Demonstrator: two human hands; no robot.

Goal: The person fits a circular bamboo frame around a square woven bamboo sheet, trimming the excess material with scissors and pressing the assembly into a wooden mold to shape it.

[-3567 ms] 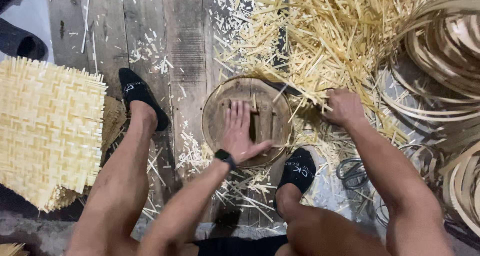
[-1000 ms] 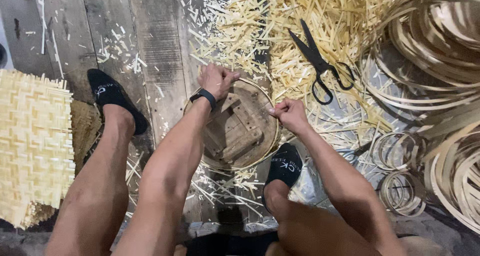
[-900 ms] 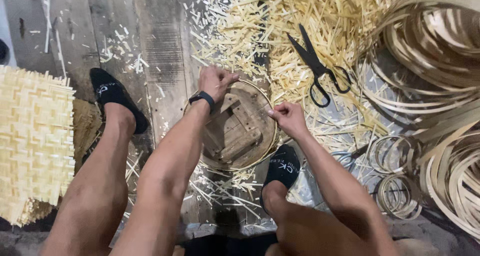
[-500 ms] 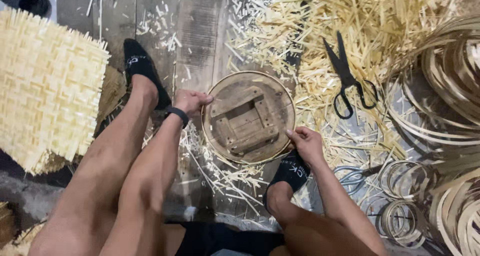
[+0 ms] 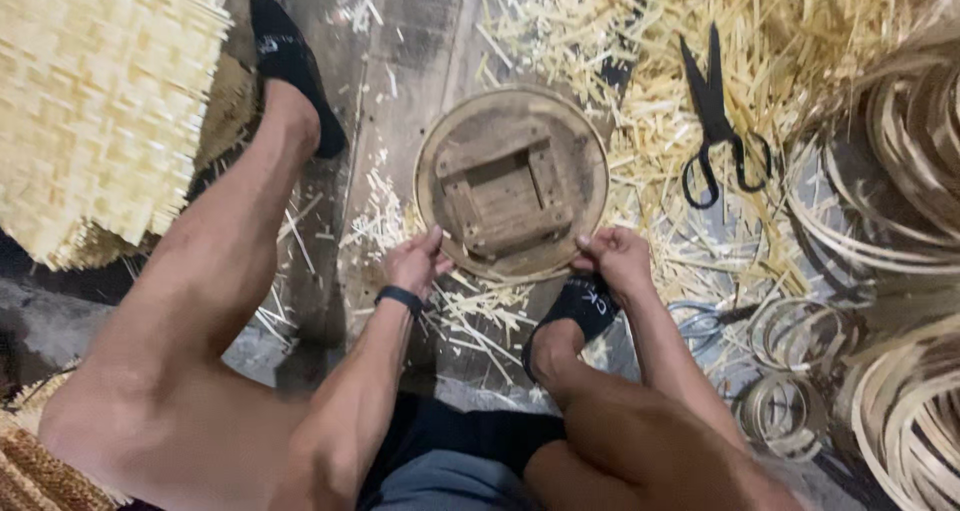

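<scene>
Plank floor, strewn with bamboo offcuts: left hand and right hand pinch round wooden form at its near rim.

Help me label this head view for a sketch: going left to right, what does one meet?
Woven mat → black shoe → left hand → round wooden board → right hand → black scissors → coiled strips.
</scene>
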